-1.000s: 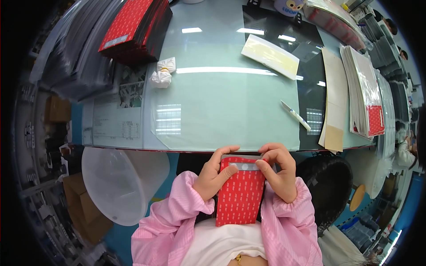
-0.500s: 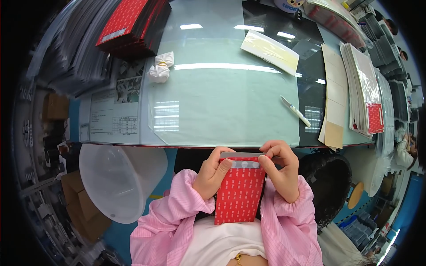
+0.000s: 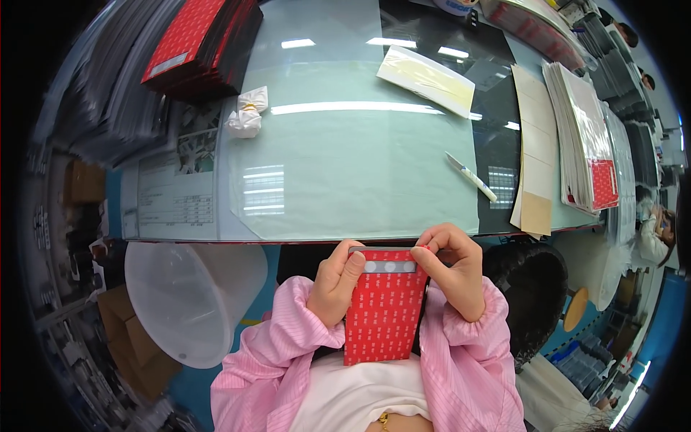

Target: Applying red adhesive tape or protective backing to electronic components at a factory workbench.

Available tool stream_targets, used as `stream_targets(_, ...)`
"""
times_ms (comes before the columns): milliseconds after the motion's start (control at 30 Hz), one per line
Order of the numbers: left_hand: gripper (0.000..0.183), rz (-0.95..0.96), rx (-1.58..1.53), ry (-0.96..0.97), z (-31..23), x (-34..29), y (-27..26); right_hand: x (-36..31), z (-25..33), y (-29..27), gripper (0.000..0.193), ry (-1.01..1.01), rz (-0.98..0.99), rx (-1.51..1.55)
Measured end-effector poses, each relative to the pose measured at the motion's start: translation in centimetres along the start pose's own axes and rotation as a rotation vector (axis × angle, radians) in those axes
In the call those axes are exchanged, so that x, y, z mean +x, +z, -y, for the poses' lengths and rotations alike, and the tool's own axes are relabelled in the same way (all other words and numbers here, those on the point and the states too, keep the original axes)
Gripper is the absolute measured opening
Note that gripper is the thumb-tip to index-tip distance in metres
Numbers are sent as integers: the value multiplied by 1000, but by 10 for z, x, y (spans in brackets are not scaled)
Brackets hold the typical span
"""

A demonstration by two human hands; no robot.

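Observation:
A flat red rectangular sheet (image 3: 381, 317) with a small pale repeating print lies upright in front of my body, just below the table edge. Near its top runs a grey strip (image 3: 379, 267) with pale round spots, and a thin dark edge shows above. My left hand (image 3: 334, 285) grips the upper left corner, thumb on the front. At the upper right corner, my right hand (image 3: 456, 272) pinches the red sheet between thumb and fingers. The back of the sheet is hidden.
On the glass-topped table (image 3: 331, 180) lie a craft knife (image 3: 471, 177), a white-and-yellow sheet (image 3: 426, 79) and a tied white bundle (image 3: 247, 113). Red stacked pieces (image 3: 186, 47) stand far left; stacked sheets (image 3: 576, 137) lie right. Bins (image 3: 180, 302) (image 3: 525, 306) flank me below.
The red upper edge, which was folded or lifted near the grey strip, now lies flatter. My right thumb has shifted slightly left and up along the edge. The view has shifted slightly.

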State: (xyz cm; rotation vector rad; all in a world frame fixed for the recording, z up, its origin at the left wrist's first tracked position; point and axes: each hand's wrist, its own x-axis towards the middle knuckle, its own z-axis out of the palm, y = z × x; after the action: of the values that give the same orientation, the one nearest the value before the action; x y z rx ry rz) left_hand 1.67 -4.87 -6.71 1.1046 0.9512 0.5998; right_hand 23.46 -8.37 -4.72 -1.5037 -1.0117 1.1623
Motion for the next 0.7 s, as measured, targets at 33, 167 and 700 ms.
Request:
stream_targets(33, 33, -9, 4, -2, 0, 0, 0, 0, -2, -1, 19, -12, -3, -18)
stream_targets(167, 34, -50, 43, 53, 1, 2, 2, 1, -4, -2, 20, -22, -9, -25)
stream_targets(700, 29, -160, 30, 123, -10, -3, 5, -10, -6, 0, 9, 81, 150, 81)
